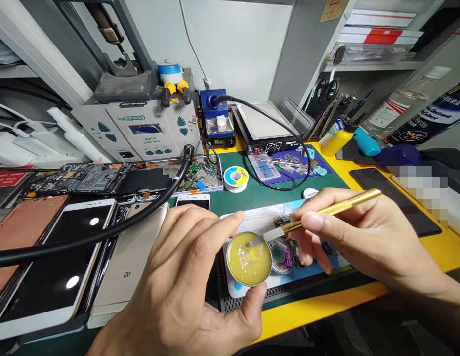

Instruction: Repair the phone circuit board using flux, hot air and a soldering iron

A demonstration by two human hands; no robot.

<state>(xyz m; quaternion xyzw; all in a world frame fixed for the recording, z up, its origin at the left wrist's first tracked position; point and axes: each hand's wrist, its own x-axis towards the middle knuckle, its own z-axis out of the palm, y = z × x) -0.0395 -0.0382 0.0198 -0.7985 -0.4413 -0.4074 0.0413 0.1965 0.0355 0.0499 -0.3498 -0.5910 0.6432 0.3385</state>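
My left hand (192, 277) holds a round tin of yellow paste (249, 264) between thumb and fingers, its open top facing the camera. In my right hand (348, 232) is a gold-handled knife (329, 210), pinched between thumb and fingers. The knife's flat blade tip touches the paste near the tin's upper middle. Behind the tin lies a purple-labelled spool (281, 256), partly hidden by it. Small circuit boards (283, 221) rest on a light blue and white mat (252, 217) beneath my hands.
Phones (52, 262) lie at the left, crossed by a thick black hose (104, 241). A rework station (141, 129), solder spool (236, 178) and hot plate (267, 123) stand behind. Bottles (337, 141) and a dark phone (393, 198) are at the right.
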